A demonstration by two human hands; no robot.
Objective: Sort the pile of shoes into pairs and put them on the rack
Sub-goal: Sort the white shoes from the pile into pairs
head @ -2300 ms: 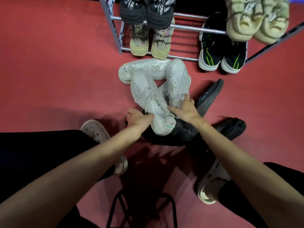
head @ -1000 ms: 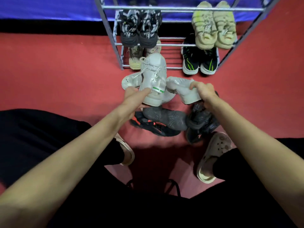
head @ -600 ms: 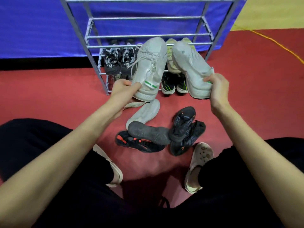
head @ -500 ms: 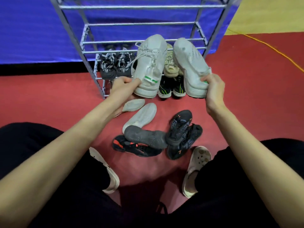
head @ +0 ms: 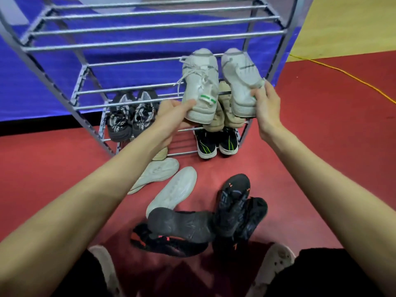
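Note:
My left hand (head: 171, 113) grips the heel of a white sneaker with green marks (head: 200, 86). My right hand (head: 266, 102) grips the heel of its matching white sneaker (head: 240, 80). Both shoes are held side by side, toes pointing away, in front of the right half of the grey metal shoe rack (head: 137, 38). On the red floor below lie two white shoes sole-up (head: 173, 192) and several black shoes with orange accents (head: 233, 209) in a loose pile.
The rack holds black-and-white patterned sneakers (head: 130, 116) at lower left, beige shoes (head: 222, 116) behind the held pair, and black shoes with green stripes (head: 216, 142) on the bottom shelf. Its upper shelves carry nothing. My feet in pale clogs (head: 276, 264) flank the pile.
Both hands have lifted the white sneaker pair off the floor pile and carried it up and forward to the rack's right side. The view has tilted up toward the rack.

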